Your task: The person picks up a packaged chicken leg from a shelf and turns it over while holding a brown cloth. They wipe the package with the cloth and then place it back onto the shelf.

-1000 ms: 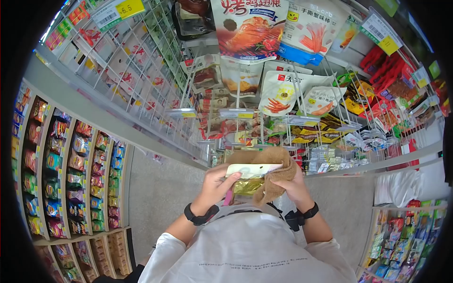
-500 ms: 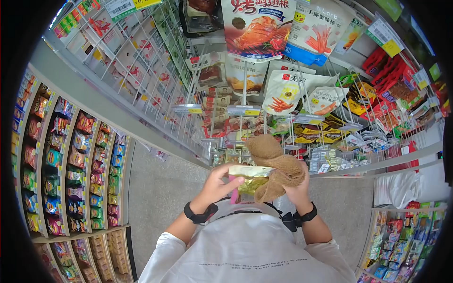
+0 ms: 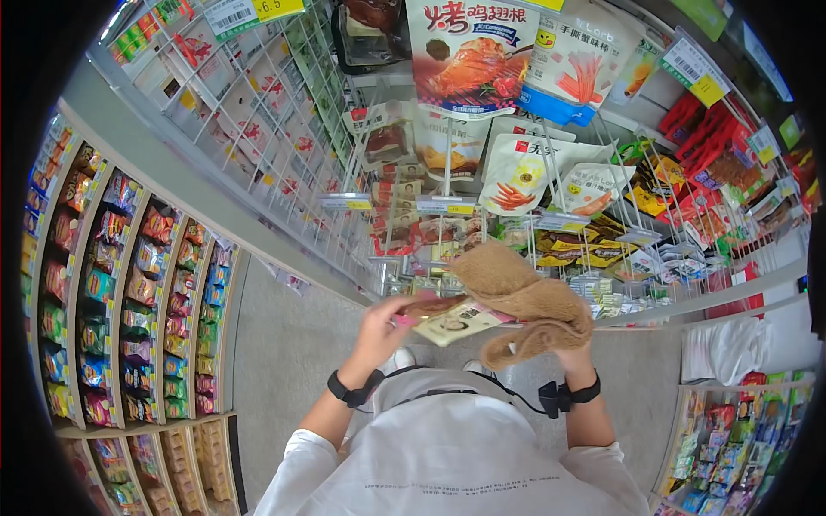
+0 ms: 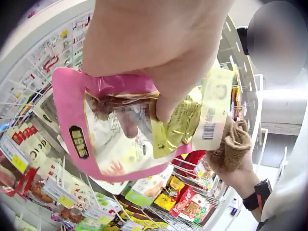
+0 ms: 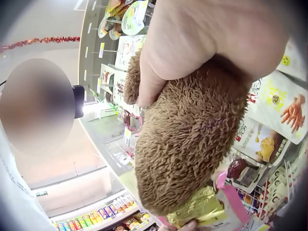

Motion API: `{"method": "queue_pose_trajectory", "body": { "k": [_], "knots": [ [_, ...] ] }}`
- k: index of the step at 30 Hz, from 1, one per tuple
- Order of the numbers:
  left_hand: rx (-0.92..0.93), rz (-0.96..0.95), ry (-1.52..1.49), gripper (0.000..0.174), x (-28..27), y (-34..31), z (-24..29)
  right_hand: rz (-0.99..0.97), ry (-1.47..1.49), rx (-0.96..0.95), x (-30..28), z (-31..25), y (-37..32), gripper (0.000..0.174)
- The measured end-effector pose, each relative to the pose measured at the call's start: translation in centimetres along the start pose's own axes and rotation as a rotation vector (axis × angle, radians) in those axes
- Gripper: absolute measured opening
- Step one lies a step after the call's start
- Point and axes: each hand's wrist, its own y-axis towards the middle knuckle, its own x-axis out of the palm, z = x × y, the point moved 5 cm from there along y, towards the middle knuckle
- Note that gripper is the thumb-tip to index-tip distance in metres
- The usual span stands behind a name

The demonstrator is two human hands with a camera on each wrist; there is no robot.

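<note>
My left hand (image 3: 376,334) pinches a pink-edged snack pouch (image 4: 70,113) with a clear window, its thumb over the front in the left wrist view. Together with it go a shiny gold foil packet (image 4: 183,125) and a pale yellow packet (image 4: 215,98) with a barcode. In my right hand (image 3: 575,354) is a fuzzy brown cloth (image 5: 192,130), bunched and folded, thumb on one side. Its loose end reaches left, close to the packets in the head view. The right fingers are mostly hidden by the cloth.
Ahead stands a wire rack with hanging snack pouches (image 3: 473,64) and price tags (image 3: 447,205). A white wire grid panel (image 3: 249,112) rises on the left. Shelves of chip bags (image 3: 142,292) stand farther left, packaged goods (image 3: 718,447) at the lower right. Grey floor (image 3: 275,344) lies below.
My right hand has moved right with the brown cloth, which now spreads more openly. The left hand has shifted slightly left and tilted the packets, so the pale packet's printed face shows.
</note>
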Motion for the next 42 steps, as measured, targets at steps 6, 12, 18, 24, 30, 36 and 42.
{"method": "queue_pose_trajectory", "body": {
  "k": [6, 12, 18, 24, 30, 36, 42],
  "knots": [
    [0.243, 0.15, 0.394, 0.041, -2.6, 0.9, 2.9, -0.046, -0.068, 0.001, 0.3, -3.7, 1.5, 0.077],
    [0.317, 0.165, 0.454, 0.04, -2.3, 0.7, 3.5, -0.479, -0.37, -0.361, 7.1, -5.8, 2.4, 0.068],
    [0.402, 0.162, 0.437, 0.039, -1.7, 0.6, 4.0, -0.71, -0.712, -0.334, 10.1, -5.7, 2.3, 0.063],
    [0.297, 0.105, 0.304, 0.039, 0.6, -0.1, 4.0, -0.481, -0.832, -0.486, 10.5, -5.5, 2.1, 0.063],
    [0.164, -0.003, 0.24, 0.034, 1.7, -0.1, 3.9, -0.272, -0.835, -0.599, 9.7, -4.9, 3.1, 0.049],
    [0.145, -0.07, 0.281, 0.026, 1.4, 0.4, 3.8, -0.27, -0.777, -0.504, 8.5, -4.3, 3.0, 0.044],
    [0.123, -0.077, 0.343, 0.022, -0.1, 0.4, 2.7, -0.209, -0.673, -0.441, 7.4, -4.3, 3.0, 0.046]
  ]
}}
